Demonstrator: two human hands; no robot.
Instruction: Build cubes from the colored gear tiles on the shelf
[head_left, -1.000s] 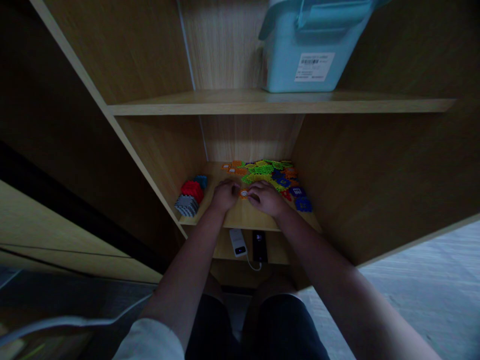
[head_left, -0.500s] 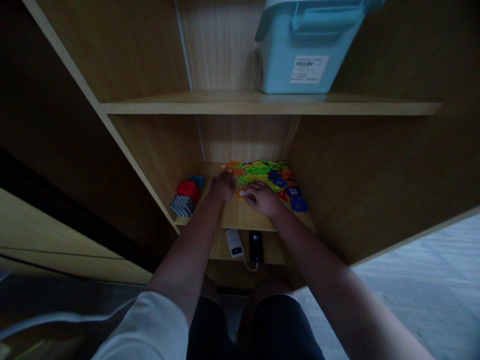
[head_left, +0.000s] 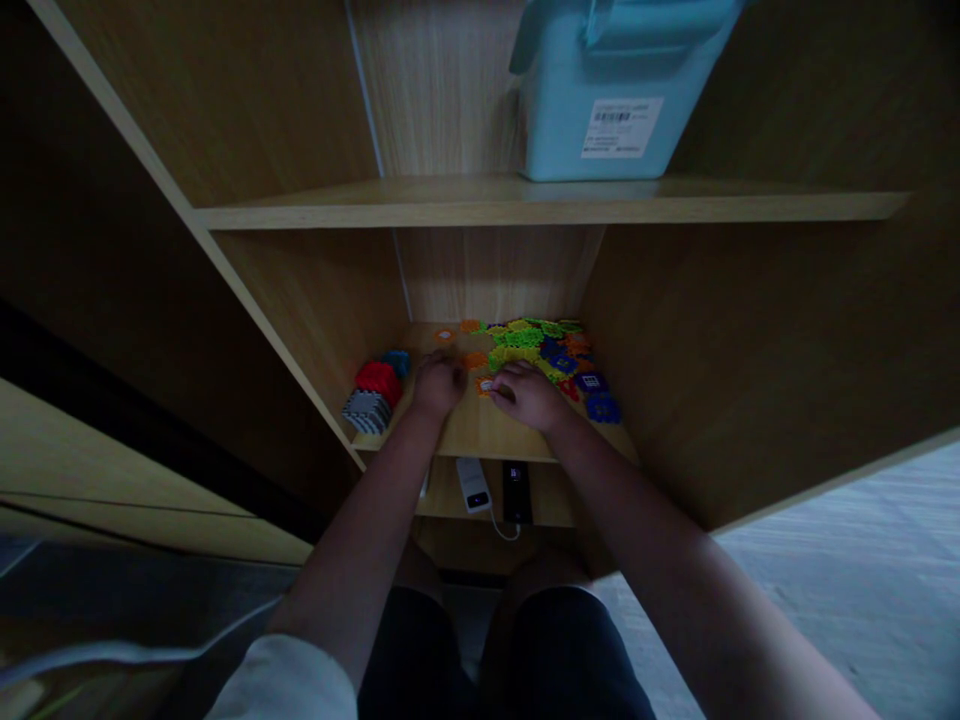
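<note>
Though flat, orange piece [head_left: 484,385] jagged-edged

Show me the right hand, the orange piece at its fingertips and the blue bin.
Right hand [head_left: 529,393]: head view, middle of the hand.
Orange piece [head_left: 484,385]: head view, pale centre.
Blue bin [head_left: 626,76]: head view, front wall above the label.

They've got on a plain pale short sleeve [head_left: 289,680] and dark, pretty much black shorts [head_left: 566,655], left hand [head_left: 439,382] and right hand [head_left: 527,393] totally bare.
</note>
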